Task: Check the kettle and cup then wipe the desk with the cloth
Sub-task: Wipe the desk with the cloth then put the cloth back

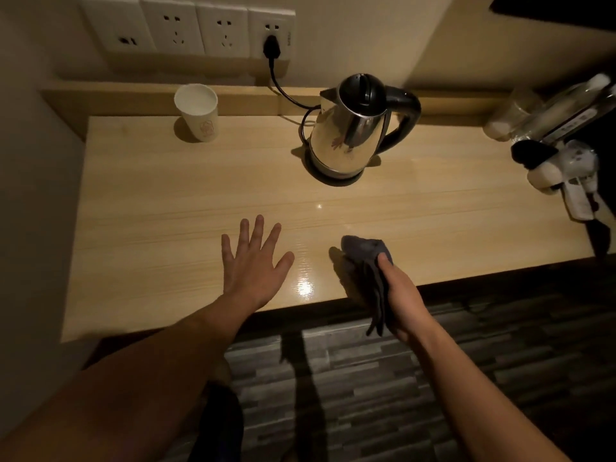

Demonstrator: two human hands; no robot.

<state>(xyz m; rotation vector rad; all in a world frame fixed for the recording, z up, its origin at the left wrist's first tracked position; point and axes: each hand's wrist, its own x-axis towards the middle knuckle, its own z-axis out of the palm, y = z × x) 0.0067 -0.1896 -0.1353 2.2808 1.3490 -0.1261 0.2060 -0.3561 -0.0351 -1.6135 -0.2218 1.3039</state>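
A steel kettle (350, 135) with a black lid and handle stands on its black base at the back middle of the light wooden desk (166, 201), lid closed. A white paper cup (198, 111) stands upright at the back left. My right hand (401, 295) grips a dark grey cloth (365, 258) at the desk's front edge, the cloth bunched on the wood and hanging down past the edge. My left hand (255, 261) lies flat over the desk near the front, fingers spread, holding nothing.
The kettle's black cord (283, 91) runs to a plug in a row of wall sockets (186, 28). Clear bottles (546, 108) and white packaged items (563, 171) crowd the desk's right end. A wall closes the left side. Grey plank floor lies below the front edge.
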